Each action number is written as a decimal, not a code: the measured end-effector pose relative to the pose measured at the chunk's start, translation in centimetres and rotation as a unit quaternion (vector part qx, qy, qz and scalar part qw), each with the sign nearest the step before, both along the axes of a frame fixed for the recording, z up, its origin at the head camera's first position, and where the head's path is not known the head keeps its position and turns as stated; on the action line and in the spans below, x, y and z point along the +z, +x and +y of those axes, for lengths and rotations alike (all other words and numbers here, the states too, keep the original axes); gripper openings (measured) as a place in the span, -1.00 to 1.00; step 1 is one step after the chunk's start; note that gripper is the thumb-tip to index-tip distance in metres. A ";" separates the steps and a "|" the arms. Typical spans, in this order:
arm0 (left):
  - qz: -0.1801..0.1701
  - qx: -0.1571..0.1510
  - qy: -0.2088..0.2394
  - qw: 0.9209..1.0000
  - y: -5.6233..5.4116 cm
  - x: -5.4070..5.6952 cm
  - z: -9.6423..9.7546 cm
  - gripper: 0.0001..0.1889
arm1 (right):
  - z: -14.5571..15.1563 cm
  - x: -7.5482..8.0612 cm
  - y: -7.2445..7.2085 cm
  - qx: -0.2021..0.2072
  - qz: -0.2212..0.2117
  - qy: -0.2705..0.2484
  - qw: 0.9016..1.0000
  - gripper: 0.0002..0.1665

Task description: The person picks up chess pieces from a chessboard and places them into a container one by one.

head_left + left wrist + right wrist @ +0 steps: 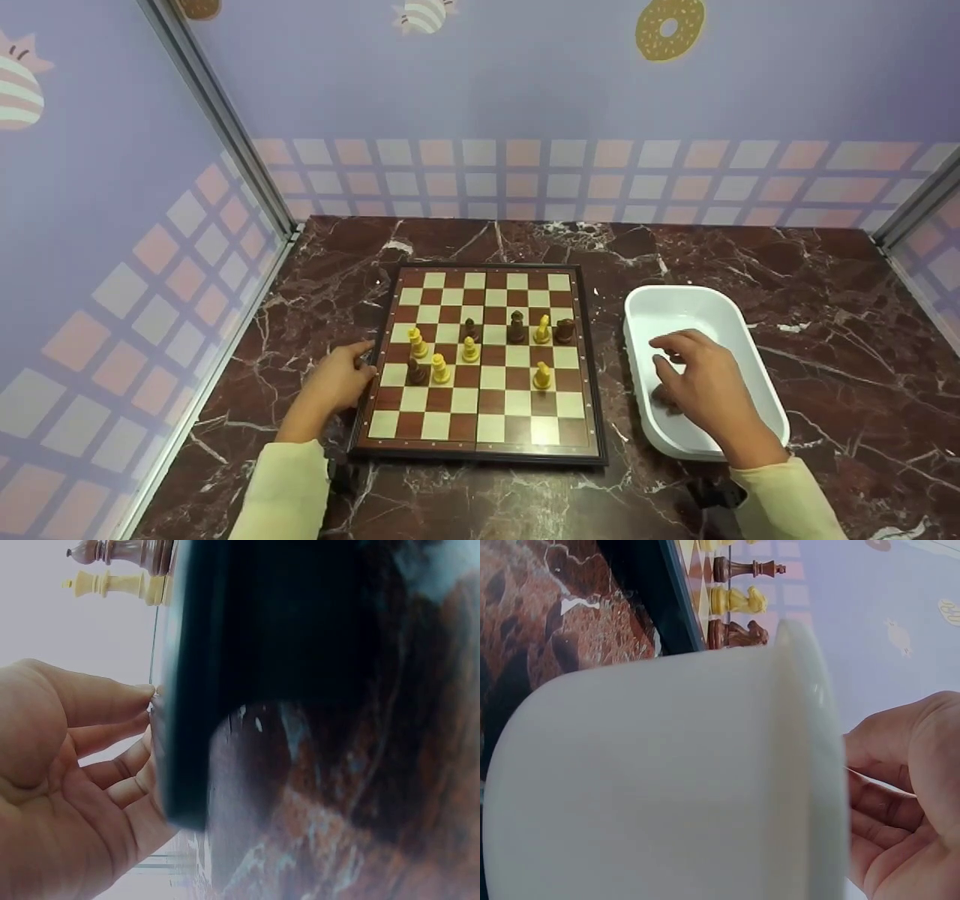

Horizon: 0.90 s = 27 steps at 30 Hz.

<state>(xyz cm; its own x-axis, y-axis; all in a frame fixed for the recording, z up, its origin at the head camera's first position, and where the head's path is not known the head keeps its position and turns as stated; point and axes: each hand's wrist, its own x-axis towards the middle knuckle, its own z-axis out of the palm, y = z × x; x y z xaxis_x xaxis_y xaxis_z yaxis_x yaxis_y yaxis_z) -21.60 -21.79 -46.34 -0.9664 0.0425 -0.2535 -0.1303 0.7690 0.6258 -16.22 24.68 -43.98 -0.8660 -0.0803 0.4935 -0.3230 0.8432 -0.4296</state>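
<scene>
My left hand [337,382] rests against the left edge of a folding chessboard [517,427], its thumb and fingertips right at the dark frame. Closest to it on the squares stand a dark bishop [416,372] and a yellow king [418,343]; both also show in the left wrist view. Over a white plastic tub [679,294] hovers my right hand [701,382], fingers loosely bent, thumb and forefinger apart, no piece visible between them. The tub wall hides part of that hand in the right wrist view. A dark patch lies under the hand, inside the tub.
Other pieces on the board include a dark king [516,328], a yellow knight [542,330], a dark knight [564,331] and several more yellow and dark ones. Board and tub sit on a dark red marbled table [495,495], with patterned panels [555,97] behind and at both sides.
</scene>
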 end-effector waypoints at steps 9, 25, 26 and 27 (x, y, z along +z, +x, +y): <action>0.006 -0.004 -0.009 1.000 0.1 0.0 -0.1 -0.46 | -0.7 0.1 -0.2 0.006 -0.003 -0.004 1.000 -0.79; 0.000 0.000 0.001 1.000 0.2 -0.1 -0.1 -0.45 | -2.1 0.2 -0.2 0.022 -0.008 -0.006 1.000 -0.79; -0.002 -0.001 0.003 1.000 0.2 -0.1 -0.1 -0.45 | -2.2 0.2 -0.2 0.024 -0.010 -0.006 1.000 -0.79; -0.005 -0.001 0.004 1.000 0.2 -0.1 -0.1 -0.45 | -2.3 0.2 -0.2 0.025 -0.011 -0.007 1.000 -0.79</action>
